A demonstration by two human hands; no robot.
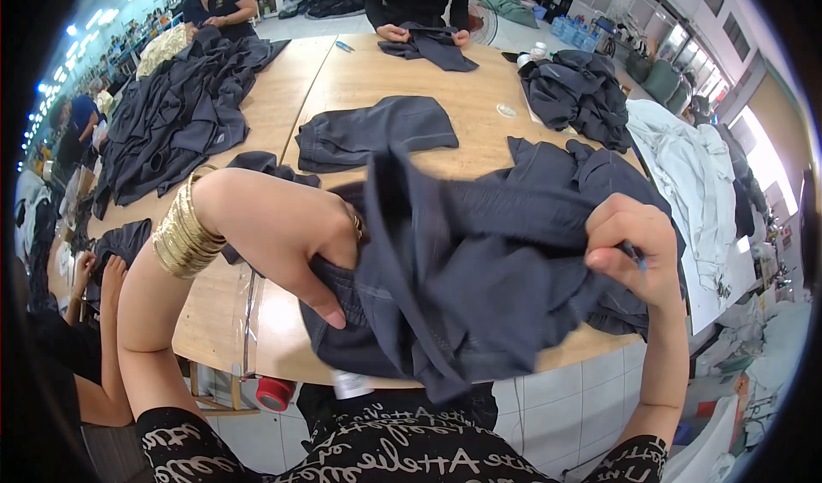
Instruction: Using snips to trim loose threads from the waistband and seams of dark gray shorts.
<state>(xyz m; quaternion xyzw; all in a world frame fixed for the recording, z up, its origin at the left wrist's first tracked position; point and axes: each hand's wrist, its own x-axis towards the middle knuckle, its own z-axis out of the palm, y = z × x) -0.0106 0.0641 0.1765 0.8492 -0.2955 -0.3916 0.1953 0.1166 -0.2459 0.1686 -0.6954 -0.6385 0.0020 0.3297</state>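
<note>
A pair of dark grey shorts [479, 286] with a gathered elastic waistband hangs stretched between my hands over the table's near edge, partly smeared by motion. My left hand [308, 235], with gold bangles on its wrist, grips the band at the left; its fingers go behind the cloth and the thumb lies in front. At the other end my right hand [634, 243] is closed round the waistband. A small dark, blue-tipped tool [634, 256] sticks out of that fist; its kind is hidden. Below the left side dangles a white label [352, 384].
The wooden table [342, 63] carries folded dark shorts [377, 132], a big dark garment heap [188, 106] at left and another pile [578, 98] at right. White cloth [685, 183] lies far right. Across the table, a person's hands [428, 36] hold dark cloth. Another person's arms [98, 286] are at left.
</note>
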